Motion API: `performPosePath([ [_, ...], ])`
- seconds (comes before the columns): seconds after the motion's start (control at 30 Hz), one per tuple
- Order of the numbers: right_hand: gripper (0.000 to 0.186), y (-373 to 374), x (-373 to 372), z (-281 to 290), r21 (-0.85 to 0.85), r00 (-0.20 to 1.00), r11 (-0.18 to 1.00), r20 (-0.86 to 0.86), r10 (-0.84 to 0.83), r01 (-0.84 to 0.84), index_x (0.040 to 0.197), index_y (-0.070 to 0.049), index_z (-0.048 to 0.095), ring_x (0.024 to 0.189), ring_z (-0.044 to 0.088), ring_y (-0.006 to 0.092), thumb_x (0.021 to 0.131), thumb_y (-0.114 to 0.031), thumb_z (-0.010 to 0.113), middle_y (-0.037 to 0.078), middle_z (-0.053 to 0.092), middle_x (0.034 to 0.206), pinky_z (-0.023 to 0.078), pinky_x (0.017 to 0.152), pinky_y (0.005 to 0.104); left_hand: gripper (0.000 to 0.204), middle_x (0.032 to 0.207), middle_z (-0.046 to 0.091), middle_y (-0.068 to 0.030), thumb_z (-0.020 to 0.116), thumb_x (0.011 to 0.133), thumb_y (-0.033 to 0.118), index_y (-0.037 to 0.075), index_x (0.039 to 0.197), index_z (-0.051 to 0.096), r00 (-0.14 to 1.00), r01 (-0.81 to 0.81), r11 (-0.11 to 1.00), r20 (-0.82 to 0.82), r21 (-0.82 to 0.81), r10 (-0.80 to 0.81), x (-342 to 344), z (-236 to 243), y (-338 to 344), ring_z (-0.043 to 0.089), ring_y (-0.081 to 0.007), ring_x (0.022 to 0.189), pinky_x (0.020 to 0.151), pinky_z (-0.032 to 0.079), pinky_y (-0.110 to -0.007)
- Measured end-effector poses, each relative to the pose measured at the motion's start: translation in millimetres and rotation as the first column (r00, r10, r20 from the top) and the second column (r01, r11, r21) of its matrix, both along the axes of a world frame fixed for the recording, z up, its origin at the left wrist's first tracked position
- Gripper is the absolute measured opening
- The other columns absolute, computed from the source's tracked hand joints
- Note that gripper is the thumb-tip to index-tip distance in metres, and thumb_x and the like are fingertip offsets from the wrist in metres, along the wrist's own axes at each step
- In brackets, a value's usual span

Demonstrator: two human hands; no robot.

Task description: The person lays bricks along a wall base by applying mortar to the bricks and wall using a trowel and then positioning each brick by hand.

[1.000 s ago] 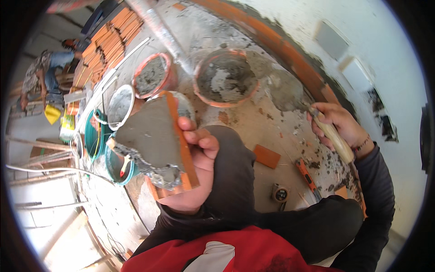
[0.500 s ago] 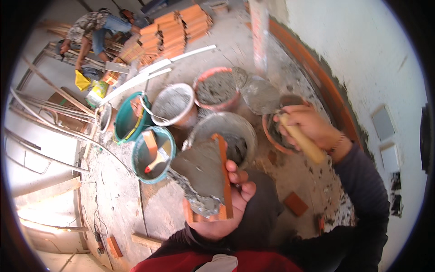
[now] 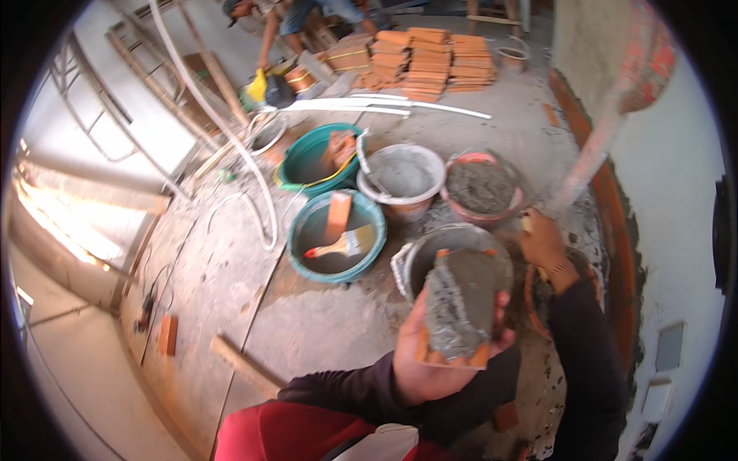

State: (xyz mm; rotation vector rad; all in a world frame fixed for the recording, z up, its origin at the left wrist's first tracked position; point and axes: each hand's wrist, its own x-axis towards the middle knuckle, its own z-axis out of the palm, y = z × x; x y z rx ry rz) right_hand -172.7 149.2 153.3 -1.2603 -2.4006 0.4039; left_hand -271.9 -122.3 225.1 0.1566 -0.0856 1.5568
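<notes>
My left hand holds an orange clay tile, its fingers round the far edge. Wet grey mortar covers most of the tile's face, with a lumpy ridge along its left side. To the right, my right hand is closed round the wooden handle of a trowel; I cannot make out its blade. Behind the tile stands a grey bucket, partly hidden. An orange pail sits below my right forearm. A red-rimmed tub of mortar is just beyond my right hand.
A white bucket, a green bucket and a teal bucket with a paintbrush stand to the left. Stacked orange tiles and white strips lie farther back. A pole leans near the right wall. Another person bends at the far left.
My view has swung, so the buckets sit farther right. My right hand has drawn the trowel in towards the pole side, and its mortar-laden blade no longer shows. My left hand still holds the mortar-covered tile.
</notes>
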Motion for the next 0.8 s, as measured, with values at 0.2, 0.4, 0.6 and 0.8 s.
performPosePath([
  [0.2, 0.037, -46, 46, 18, -0.075, 0.991, 0.992, -0.098, 0.094, -0.101, 0.112, 0.0, 0.054, 0.095, 0.06, 0.043, 0.077, -0.008, 0.06, 0.026, 0.062, 0.098, 0.047, 0.081, 0.0455, 0.054, 0.128, 0.057, -0.012, 0.034, 0.099, 0.05, 0.011, 0.134, 0.049, 0.999, 0.041, 0.999, 0.036, -0.008, -0.041, 1, 2, 0, 0.059, -0.0211, 0.107, 0.099, 0.041, -0.044],
  [0.4, 0.032, -103, 129, 37, 0.061, 0.974, 0.979, -0.1, 0.202, -0.197, 0.108, 0.004, 0.053, 0.094, 0.059, 0.041, 0.078, -0.007, 0.058, 0.025, 0.06, 0.095, 0.046, 0.081, 0.0428, 0.053, 0.122, 0.059, -0.0127, 0.034, 0.1, 0.048, 0.012, 0.137, 0.045, 0.998, 0.023, 1.0, 0.052, -0.015, -0.023, 25, 10, 0, 0.059, -0.0241, 0.105, 0.091, 0.046, -0.045],
  [0.6, 0.044, -193, 243, 64, -0.299, 0.996, 0.95, 0.015, -0.085, 0.086, 0.124, 0.004, 0.05, 0.113, 0.054, 0.0336, 0.086, -0.014, 0.06, 0.022, 0.056, 0.119, 0.038, 0.1, 0.0403, 0.051, 0.122, 0.059, -0.0124, 0.033, 0.101, 0.047, 0.013, 0.137, 0.045, 0.999, 0.029, 0.997, -0.038, 0.072, -0.027, 51, 11, -5, 0.058, -0.0244, 0.107, 0.089, 0.046, -0.045],
  [0.8, 0.035, -291, 336, 70, -0.658, 0.887, 0.687, -0.062, -0.458, 0.309, 0.126, 0.002, 0.051, 0.113, 0.05, 0.0303, 0.097, -0.017, 0.049, 0.018, 0.055, 0.122, 0.037, 0.1, 0.0356, 0.053, 0.122, 0.06, -0.0117, 0.034, 0.1, 0.049, 0.013, 0.136, 0.046, 0.989, 0.121, 0.99, -0.073, -0.079, -0.127, 70, 3, -4, 0.059, -0.0241, 0.108, 0.088, 0.046, -0.046],
])
